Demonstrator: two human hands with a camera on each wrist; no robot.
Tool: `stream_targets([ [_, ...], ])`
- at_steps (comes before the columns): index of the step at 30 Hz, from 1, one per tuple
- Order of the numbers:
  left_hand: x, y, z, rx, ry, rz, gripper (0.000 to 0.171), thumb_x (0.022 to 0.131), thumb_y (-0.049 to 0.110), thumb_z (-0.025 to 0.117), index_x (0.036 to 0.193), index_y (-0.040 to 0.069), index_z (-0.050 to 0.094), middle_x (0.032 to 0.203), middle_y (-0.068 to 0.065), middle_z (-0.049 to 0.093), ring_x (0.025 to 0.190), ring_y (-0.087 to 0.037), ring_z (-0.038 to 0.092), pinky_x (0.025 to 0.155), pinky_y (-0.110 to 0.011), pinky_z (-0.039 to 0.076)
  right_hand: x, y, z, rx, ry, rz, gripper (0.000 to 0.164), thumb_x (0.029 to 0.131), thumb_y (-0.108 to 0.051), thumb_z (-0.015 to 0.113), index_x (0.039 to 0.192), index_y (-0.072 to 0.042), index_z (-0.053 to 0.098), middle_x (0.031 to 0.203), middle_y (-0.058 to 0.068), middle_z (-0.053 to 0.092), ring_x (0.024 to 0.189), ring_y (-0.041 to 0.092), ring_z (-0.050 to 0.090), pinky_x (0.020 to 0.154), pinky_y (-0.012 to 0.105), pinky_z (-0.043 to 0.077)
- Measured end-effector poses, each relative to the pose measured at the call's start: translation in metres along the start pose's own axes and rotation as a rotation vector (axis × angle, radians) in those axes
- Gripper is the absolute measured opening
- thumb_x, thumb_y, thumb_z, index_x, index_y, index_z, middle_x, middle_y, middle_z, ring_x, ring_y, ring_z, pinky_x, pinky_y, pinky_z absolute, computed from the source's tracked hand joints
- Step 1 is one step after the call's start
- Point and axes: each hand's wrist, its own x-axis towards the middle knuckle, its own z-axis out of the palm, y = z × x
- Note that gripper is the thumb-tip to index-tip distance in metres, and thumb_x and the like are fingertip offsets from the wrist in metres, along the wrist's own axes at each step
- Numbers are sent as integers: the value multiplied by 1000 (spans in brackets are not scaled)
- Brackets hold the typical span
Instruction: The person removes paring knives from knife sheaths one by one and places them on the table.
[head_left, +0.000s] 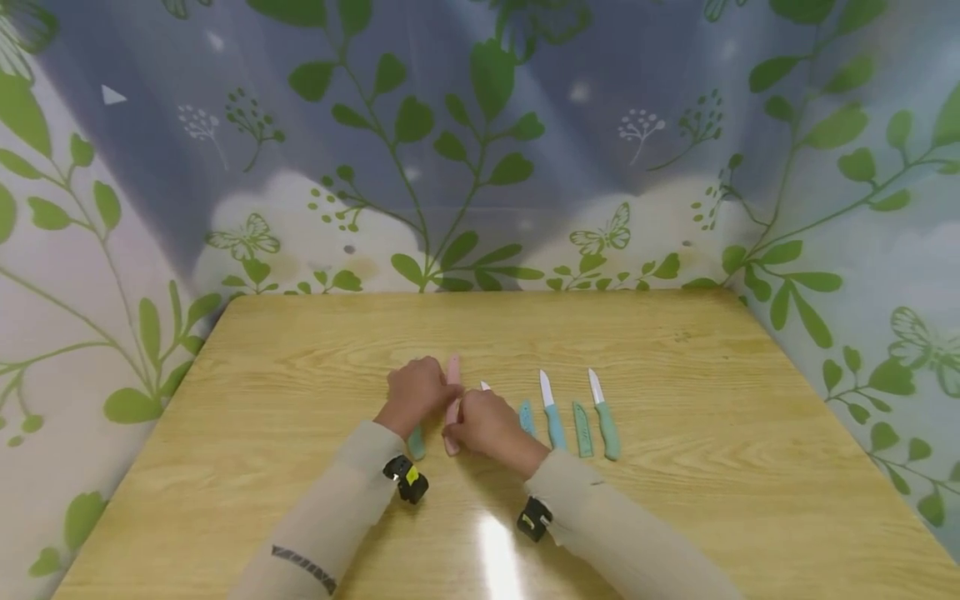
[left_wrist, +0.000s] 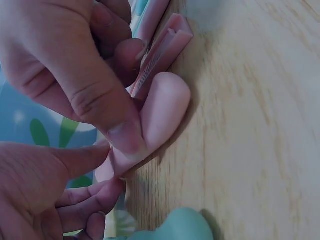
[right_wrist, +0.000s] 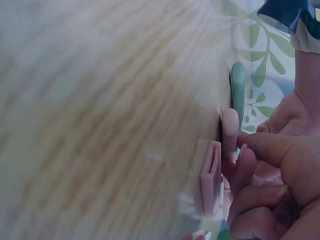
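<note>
A pink paring knife with its pink sheath over the blade end lies pointing away from me. My left hand pinches the sheathed part between thumb and fingers. Closer to me, my right hand pinches the handle near its front. Just right of it are a second pink sheath, with its slot towards me, and another pink handle; my right hand mostly hides both in the head view. A bare blade tip shows beyond that hand. To the left lies a green handle, partly under my left arm.
Right of my hands lie a blue sheath, a blue-handled knife, a green sheath and a green-handled knife, both blades bare and pointing away. The wooden table meets a leaf-patterned curtain at the back.
</note>
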Motion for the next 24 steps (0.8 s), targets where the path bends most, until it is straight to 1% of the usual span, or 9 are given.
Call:
stream_targets([
  [2,1,-1,-1,-6,-7,-14,43,80,38,71,50,13,54,52,1,51,54,-19,48,76,-49,43,0,-1,1,-3,-4,8,27,84,-21,69,58,-16,66,42,-5,52,36,7,46,34,19,29],
  [4,1,-1,-2,-18,-10,-21,45,81,36,71,46,14,51,48,3,45,51,-17,46,68,-43,42,-1,-2,1,-4,1,16,27,84,-21,69,58,-15,66,41,-6,51,35,7,47,34,19,29],
  [6,1,-1,-3,-32,-5,-21,47,80,35,70,44,14,49,45,4,41,48,-16,42,60,-37,39,-2,-3,0,-9,9,18,29,84,-21,69,56,-13,67,41,-5,50,35,7,47,34,19,28],
  [9,1,-1,-3,-49,6,-16,43,78,34,70,45,14,51,44,4,41,47,-15,41,54,-33,33,-3,-4,0,-7,19,14,29,84,-21,69,56,-13,67,42,-5,52,36,8,48,35,19,30],
  [11,1,-1,-4,-59,7,-23,39,77,34,70,48,13,54,46,3,44,48,-16,41,55,-34,33,-3,-5,1,-4,24,14,29,84,-21,69,56,-14,67,44,-5,54,38,8,49,36,20,31],
  [14,1,-1,-5,-50,-10,-44,35,76,33,70,53,10,57,51,1,48,52,-18,45,60,-37,37,-3,-5,2,4,28,4,28,84,-20,69,57,-16,68,46,-6,55,41,8,48,40,21,34],
  [19,3,0,-6,4,-51,-78,28,76,31,67,64,9,55,62,-4,55,59,-22,50,70,-44,42,-4,-6,6,-4,39,-21,26,82,-17,69,56,-16,67,49,-6,53,45,8,44,43,22,33],
  [22,2,1,-6,23,-64,-88,29,77,33,65,66,10,52,63,-5,55,59,-23,51,68,-43,43,-4,-6,8,-16,42,-22,27,81,-16,69,54,-17,67,49,-8,55,46,9,43,43,23,32],
  [24,2,1,-6,13,-56,-90,31,77,35,65,64,10,53,63,-5,55,59,-23,51,69,-45,45,-5,-6,9,-14,42,-34,27,80,-16,68,53,-18,67,50,-9,57,46,9,43,44,23,32],
])
